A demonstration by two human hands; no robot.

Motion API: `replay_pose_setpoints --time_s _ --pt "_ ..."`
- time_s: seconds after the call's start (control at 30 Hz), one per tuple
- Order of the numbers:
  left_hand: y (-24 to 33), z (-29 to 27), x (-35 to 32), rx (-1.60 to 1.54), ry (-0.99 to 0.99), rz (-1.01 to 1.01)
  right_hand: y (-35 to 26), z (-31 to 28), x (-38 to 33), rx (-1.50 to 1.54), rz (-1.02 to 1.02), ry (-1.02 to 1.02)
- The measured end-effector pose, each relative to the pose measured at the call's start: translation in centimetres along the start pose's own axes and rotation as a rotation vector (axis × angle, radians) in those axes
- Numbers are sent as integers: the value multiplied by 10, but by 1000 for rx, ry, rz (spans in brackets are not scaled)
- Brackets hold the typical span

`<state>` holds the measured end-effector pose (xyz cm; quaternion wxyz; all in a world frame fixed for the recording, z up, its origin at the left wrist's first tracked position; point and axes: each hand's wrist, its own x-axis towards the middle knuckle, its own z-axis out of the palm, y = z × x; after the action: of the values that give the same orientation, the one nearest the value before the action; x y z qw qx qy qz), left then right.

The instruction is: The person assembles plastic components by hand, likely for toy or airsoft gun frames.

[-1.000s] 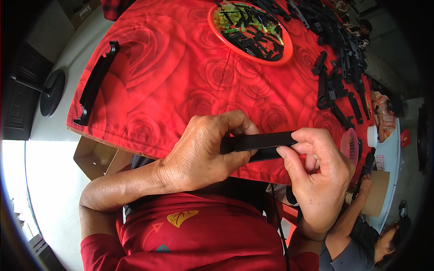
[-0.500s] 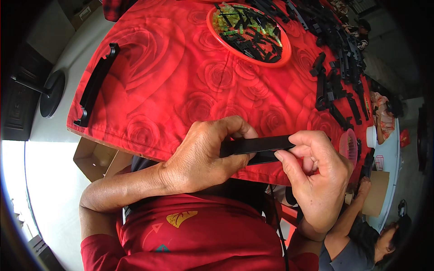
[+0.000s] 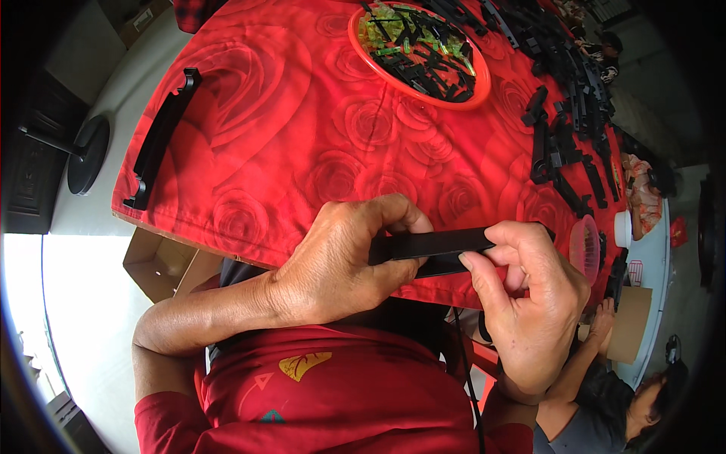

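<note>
A long flat black plastic strip is held level between my hands, just above the table's near edge. My left hand is closed round its left part, thumb below and fingers curled over the top. At the other end my right hand pinches the strip between thumb and forefinger. A second dark layer shows under the strip; whether it is a separate piece I cannot tell. Part of the strip is hidden by my fingers.
A red rose-patterned tablecloth covers the table. One long black part lies at the left. An orange bowl holds black and yellow-green pieces. Black parts pile up at right, near a pink basket. A co-worker's hand is beyond.
My hands and the strip stay nearly in place, with only a slight shift of my right hand. The co-worker's hand has moved a little.
</note>
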<state>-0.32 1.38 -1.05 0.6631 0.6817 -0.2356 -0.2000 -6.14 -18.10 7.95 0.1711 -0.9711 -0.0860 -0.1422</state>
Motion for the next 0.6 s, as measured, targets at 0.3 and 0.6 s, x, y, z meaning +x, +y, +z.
replay_pose_setpoints --time_s 0.3,0.6 --pt "0 2 0 -51 -5 -28 3 -4 6 78 74 -87" --pt "-1 2 1 6 12 -2 1 -3 5 40 54 -95"
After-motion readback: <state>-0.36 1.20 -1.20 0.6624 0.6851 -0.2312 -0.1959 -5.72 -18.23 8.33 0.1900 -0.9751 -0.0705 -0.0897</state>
